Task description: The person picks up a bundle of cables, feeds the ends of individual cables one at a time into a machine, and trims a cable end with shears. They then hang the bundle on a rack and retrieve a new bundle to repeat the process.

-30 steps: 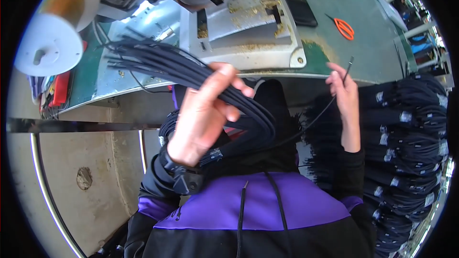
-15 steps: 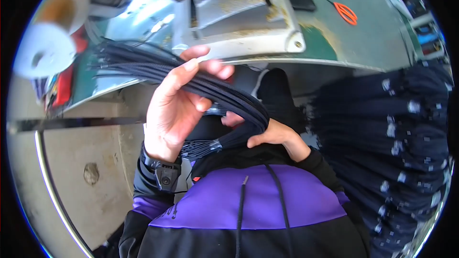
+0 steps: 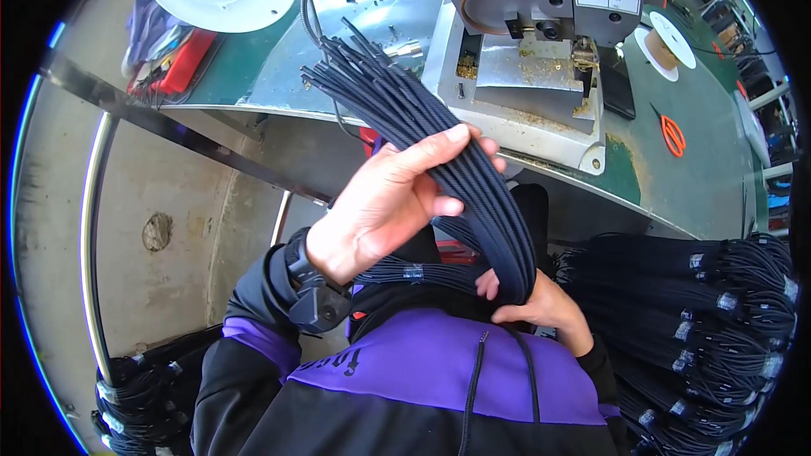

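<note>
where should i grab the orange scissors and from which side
Probably best by the orange handles, with the right hand coming from above and from the person's side. The scissors lie flat on the table, their wide looped handles toward the person and the slim dark blades pointing away, beside the phone but apart from it.

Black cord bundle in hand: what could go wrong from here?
Free ends of the black cord bundle fan out beyond the left hand, so some might snag on the grey cable that appears close by. The right hand holds the bend near a drawstring, which could tangle among the cords.
</note>
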`<state>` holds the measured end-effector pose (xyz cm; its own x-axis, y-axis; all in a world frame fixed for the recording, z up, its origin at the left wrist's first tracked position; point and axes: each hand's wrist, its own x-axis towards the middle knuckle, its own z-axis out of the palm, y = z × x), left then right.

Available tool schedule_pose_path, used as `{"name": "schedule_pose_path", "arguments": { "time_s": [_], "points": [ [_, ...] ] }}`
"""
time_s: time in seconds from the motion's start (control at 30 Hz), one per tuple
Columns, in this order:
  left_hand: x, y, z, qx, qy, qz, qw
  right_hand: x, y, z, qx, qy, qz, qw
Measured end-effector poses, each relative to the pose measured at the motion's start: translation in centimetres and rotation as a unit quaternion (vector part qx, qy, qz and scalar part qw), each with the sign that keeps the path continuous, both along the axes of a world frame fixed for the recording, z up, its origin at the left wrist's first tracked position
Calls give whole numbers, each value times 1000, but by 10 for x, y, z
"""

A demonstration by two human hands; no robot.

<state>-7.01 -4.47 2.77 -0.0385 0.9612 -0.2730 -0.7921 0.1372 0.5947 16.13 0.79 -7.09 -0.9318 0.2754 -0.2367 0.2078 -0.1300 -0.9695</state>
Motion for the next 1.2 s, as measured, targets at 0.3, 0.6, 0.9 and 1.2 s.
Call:
{"name": "schedule_pose_path", "arguments": {
  "time_s": [0.3, 0.6, 0.9, 1.2],
  "points": [
    [35, 33, -5, 34, 59, -44, 997, -32, 66, 107, 289, 59, -323, 899],
    [38, 41, -15, 15, 1, 3, 1000, -65, 65, 99, 383, 124, -275, 873],
    [27, 38, -17, 31, 11, -5, 999, -77, 61, 96, 390, 167, -324, 846],
    [22, 45, -17, 49, 48, 41, 997, -64, 92, 100, -36, 157, -389, 907]
  ]
}}
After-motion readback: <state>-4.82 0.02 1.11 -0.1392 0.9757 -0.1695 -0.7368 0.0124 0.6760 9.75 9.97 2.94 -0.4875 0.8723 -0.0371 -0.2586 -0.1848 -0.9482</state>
